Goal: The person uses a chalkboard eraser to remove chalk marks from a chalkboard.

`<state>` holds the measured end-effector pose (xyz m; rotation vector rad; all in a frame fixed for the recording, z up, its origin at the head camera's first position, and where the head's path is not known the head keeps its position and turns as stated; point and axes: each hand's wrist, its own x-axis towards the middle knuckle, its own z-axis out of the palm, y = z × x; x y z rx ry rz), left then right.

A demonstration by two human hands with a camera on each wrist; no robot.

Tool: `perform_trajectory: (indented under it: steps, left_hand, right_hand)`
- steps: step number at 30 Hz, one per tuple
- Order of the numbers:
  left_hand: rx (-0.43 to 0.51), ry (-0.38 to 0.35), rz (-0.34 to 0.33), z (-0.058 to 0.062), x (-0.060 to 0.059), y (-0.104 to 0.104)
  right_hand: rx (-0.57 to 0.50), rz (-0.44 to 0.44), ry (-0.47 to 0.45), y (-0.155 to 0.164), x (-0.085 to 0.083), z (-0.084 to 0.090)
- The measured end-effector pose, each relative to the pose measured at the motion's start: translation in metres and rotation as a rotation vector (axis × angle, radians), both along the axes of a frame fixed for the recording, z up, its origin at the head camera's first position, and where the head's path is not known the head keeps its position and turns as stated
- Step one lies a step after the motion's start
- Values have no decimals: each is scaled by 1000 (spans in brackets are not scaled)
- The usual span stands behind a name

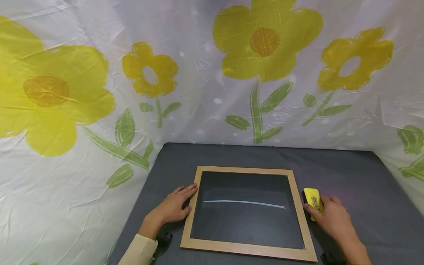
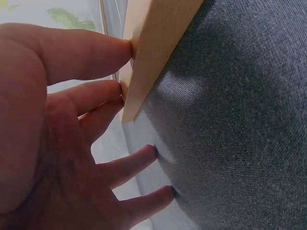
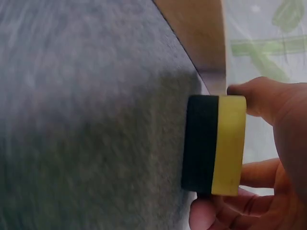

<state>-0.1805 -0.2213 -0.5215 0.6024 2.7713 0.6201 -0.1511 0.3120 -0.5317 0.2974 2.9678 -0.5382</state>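
Note:
A small blackboard (image 1: 246, 228) in a light wooden frame (image 1: 243, 170) lies on the dark grey cloth. One pale, slightly curved chalk line (image 1: 243, 202) runs across its upper half. My left hand (image 1: 170, 209) rests at the frame's left side, its fingertips against the wood. In the left wrist view the fingers are spread, some touching the frame's edge (image 2: 158, 43) and two lower ones reaching the cloth. Just right of the board, my right hand (image 1: 335, 220) grips a yellow blackboard eraser (image 1: 312, 197) between thumb and fingers. Its black felt side (image 3: 200, 143) faces the cloth.
Grey cloth (image 1: 357, 191) covers the table around the board. Behind and along both sides hangs a white curtain (image 1: 195, 92) printed with yellow flowers. A black wrist strap piece (image 1: 164, 240) shows beside the left sleeve (image 1: 139, 250).

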Motion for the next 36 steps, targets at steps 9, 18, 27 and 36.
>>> perform_trajectory:
  steps: [9,18,27,36]
  left_hand:
    - [24,2,-3,-1,-2,-1]
    - [24,-2,16,-3,-1,-2]
    - [20,-9,28,-4,-1,-1]
    - [52,23,21,-5,1,-1]
  right_hand:
    - [23,12,62,-2,-4,3]
    - [-25,27,129,-7,-2,30]
    - [-61,105,137,-37,-2,42]
    - [-45,168,191,-70,1,27]
